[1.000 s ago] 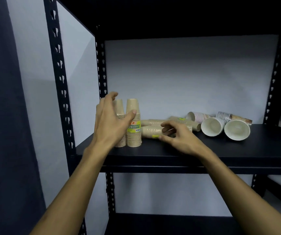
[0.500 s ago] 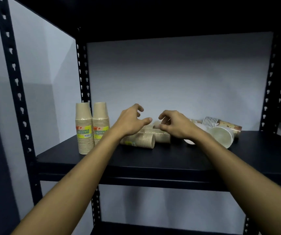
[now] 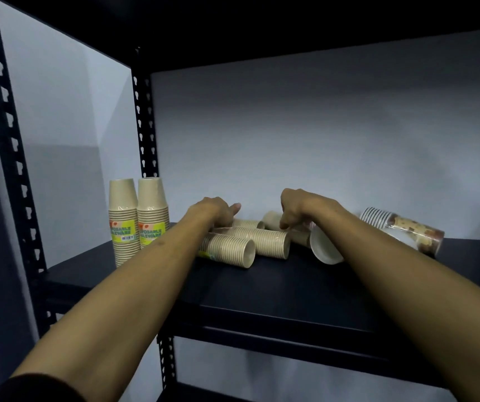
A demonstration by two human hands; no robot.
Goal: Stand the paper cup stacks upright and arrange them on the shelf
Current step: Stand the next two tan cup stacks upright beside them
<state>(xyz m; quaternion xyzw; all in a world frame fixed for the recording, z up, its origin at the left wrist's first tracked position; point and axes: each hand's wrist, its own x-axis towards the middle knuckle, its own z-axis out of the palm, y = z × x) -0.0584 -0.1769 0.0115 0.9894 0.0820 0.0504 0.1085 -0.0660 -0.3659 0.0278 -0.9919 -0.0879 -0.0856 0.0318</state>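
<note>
Your left hand (image 3: 215, 213) rests on top of the lying kraft stacks, fingers bent downward over them; whether it really grips one I cannot tell, because the fingertips are hidden behind the hand. Just under and in front of this hand lies the nearest stack (image 3: 227, 250), its open mouth turned toward you, and beside it, toward your right hand, the second lying stack (image 3: 264, 242).

Your right hand (image 3: 299, 210) has the fingers curled down onto the cups behind, touching or pinching something there, but what exactly is hidden. Directly below its wrist is a white cup (image 3: 324, 248) on its side; further out to the right lies a patterned wrapped stack (image 3: 404, 230).

Far to the left of your left hand, two upright stacks (image 3: 137, 219) already stand on the shelf (image 3: 262, 291).

These stacks are probably very light and easily crushed, and they roll. Take one around the middle, with thumb and fingers on opposite sides, not by the thin rim, and squeeze softly.
</note>
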